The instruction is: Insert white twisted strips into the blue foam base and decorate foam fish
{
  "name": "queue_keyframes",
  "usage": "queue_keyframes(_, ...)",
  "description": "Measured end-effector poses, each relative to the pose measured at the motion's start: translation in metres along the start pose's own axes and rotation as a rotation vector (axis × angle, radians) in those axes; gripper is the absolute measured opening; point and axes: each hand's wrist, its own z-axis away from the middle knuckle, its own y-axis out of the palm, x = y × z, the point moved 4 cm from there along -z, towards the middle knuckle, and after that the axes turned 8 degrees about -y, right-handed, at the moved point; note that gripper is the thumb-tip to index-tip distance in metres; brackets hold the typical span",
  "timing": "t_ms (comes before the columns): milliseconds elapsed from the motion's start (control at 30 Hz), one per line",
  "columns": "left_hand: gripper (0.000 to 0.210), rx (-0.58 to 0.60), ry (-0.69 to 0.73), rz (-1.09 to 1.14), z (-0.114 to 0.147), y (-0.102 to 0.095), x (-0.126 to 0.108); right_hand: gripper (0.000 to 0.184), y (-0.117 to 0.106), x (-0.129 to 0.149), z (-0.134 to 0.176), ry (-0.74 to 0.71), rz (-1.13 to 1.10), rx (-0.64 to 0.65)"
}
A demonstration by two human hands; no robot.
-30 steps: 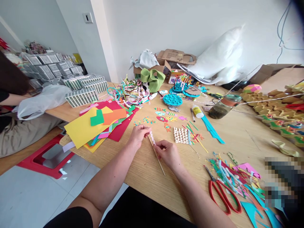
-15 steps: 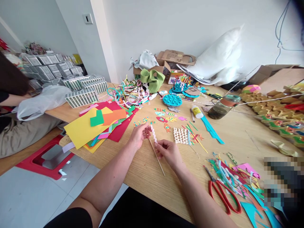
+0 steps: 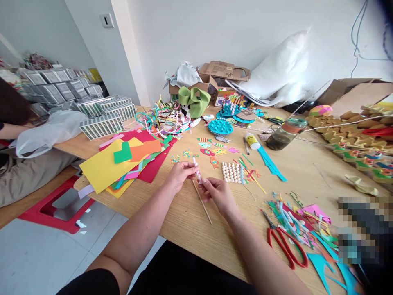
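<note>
Between my two hands is a short white twisted strip (image 3: 198, 175), coiled like a spiral. My left hand (image 3: 181, 175) pinches its upper part, and my right hand (image 3: 215, 193) pinches its lower end. Under them a thin wooden stick (image 3: 204, 205) lies slanted on the wooden table (image 3: 184, 225). To the right of my right hand sits a block of cream-coloured twisted pieces in rows (image 3: 232, 172). Paper fish (image 3: 211, 151) in several colours lie beyond my hands, with small coloured paper bits (image 3: 186, 154) beside them.
Coloured paper sheets (image 3: 101, 168) are stacked at the left. Red-handled scissors (image 3: 284, 243) lie beside paper scraps (image 3: 294, 225) at the right. A glass jar (image 3: 284, 135), a glue bottle (image 3: 252, 141) and a blue dimpled disc (image 3: 220, 127) stand farther back. Another person sits at the far left.
My left fingers have moved down and closed onto the upper part of the white twisted strip, covering more of it. The view has shifted slightly.
</note>
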Motion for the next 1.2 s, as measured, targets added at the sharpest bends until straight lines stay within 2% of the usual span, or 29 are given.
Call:
queue_keyframes(167,0.032,-0.026,0.003,0.094,-0.003,-0.005,-0.001,0.050,-0.005,0.002,0.001,0.041,-0.098,-0.086)
queue_keyframes(367,0.032,-0.015,-0.003,0.055,0.000,0.001,0.002,0.043,-0.003,-0.002,-0.001,0.008,0.025,-0.033)
queue_keyframes(500,0.032,-0.012,0.004,0.022,0.002,0.005,0.003,0.042,-0.003,-0.001,-0.001,-0.008,0.076,-0.063)
queue_keyframes(667,0.030,-0.084,0.032,0.009,0.002,0.002,0.001,0.040,-0.002,-0.003,-0.001,-0.052,0.162,-0.067)
queue_keyframes(933,0.025,-0.128,0.069,0.024,0.000,-0.002,0.000,0.032,-0.003,0.000,0.001,-0.113,0.373,-0.110)
queue_keyframes(1200,0.033,-0.133,0.063,-0.016,0.003,0.000,-0.003,0.026,-0.003,0.008,0.003,-0.226,0.526,-0.149)
